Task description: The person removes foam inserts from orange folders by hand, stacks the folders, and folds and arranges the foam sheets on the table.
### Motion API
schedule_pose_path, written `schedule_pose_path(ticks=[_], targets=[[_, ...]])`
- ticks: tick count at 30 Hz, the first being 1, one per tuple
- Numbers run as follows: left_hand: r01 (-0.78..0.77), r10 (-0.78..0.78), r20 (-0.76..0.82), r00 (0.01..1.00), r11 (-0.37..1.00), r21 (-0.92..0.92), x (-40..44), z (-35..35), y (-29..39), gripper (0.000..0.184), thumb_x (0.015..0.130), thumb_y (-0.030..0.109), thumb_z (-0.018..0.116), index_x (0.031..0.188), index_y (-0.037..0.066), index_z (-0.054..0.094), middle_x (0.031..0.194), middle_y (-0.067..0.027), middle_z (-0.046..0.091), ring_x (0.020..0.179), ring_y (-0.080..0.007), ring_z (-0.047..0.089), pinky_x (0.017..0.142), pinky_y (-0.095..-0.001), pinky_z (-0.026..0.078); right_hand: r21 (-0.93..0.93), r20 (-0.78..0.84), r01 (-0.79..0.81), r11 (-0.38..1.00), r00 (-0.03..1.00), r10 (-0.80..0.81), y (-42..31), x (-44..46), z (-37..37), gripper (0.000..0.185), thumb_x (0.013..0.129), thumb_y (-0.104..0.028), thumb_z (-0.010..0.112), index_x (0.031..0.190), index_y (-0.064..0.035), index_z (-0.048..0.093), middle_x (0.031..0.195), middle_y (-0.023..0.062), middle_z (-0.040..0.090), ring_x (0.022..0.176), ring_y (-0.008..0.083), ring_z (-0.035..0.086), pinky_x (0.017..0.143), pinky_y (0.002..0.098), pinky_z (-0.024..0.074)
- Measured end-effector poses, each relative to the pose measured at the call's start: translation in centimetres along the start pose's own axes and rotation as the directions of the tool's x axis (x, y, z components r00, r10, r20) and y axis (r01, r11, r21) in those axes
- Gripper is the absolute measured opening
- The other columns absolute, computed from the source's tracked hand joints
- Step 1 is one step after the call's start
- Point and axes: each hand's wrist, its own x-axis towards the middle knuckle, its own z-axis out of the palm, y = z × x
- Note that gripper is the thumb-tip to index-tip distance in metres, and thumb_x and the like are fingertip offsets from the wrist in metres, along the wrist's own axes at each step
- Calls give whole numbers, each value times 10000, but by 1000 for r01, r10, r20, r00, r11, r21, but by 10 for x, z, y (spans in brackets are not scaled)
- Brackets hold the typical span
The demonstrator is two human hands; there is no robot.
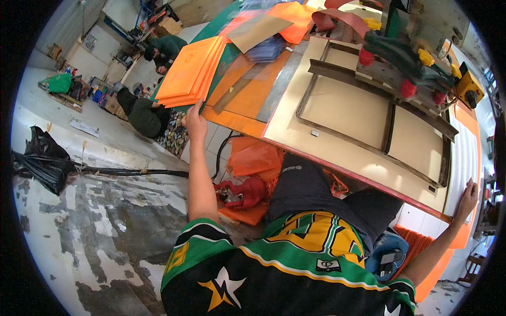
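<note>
A stack of orange printed sheets or covers [191, 71] lies at the table's far left end. My left hand [195, 122] is at the stack's near edge, fingers pressed together against its lower corner; whether it grips a sheet is hard to tell. Over on the right, my right hand [467, 197] rests at the edge of a white stack of sheets [459, 158], its fingers partly hidden. Between the hands lies a cream board [337, 142] with a dark metal frame [387, 129] on it.
A machine with red knobs [408, 88] and a yellow control box [469, 89] stands at the back right. Clear plastic sheets [266, 50] and a brown card [259, 32] lie behind. Two people [142, 113] are at the left. Orange bags [253, 158] lie below the table.
</note>
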Motion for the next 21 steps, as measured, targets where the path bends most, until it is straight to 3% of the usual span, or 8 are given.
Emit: schedule_pose_path(ticks=[11,14,16,19,21], targets=[[26,-31,-88,996,998,-59,-13,8,6,544,809,-55,433,1319,111,528,1276,-26,628,1218,-195,514,1001,-422,279,-1,-1,2,1000,1000,-2,10,4,-2,299,1003,-256,530,769,-70,527,628,-58,330,572,40,298,510,231,236],[18,-39,-112,993,984,-179,-13,11,3,541,811,-54,423,1328,91,492,1288,-24,622,1236,-219,502,1056,-458,231,-14,-5,57,998,998,-57,14,6,-2,303,1004,-256,527,766,-69,525,629,-57,331,573,41,298,513,234,238],[92,-142,-120,982,933,-348,-13,12,5,548,801,-72,414,1329,66,469,1292,-64,619,1243,-257,496,1075,-474,253,-3,-4,42,999,999,-42,14,7,-1,305,1004,-255,527,763,-68,523,628,-57,330,574,41,296,514,234,238],[66,-164,-202,966,905,-420,-15,11,10,539,795,-84,417,1311,54,483,1298,-115,598,1236,-304,494,1047,-474,326,5,15,17,1000,1000,-17,12,7,-3,311,1003,-257,529,758,-67,520,626,-56,327,574,42,292,514,235,238],[80,-181,-249,951,927,-366,-15,13,10,533,792,-83,424,1303,53,491,1291,-133,587,1228,-319,494,1026,-470,356,2,33,6,1000,999,-6,13,7,-3,314,1002,-260,531,755,-66,520,624,-55,325,573,43,290,513,236,239]])
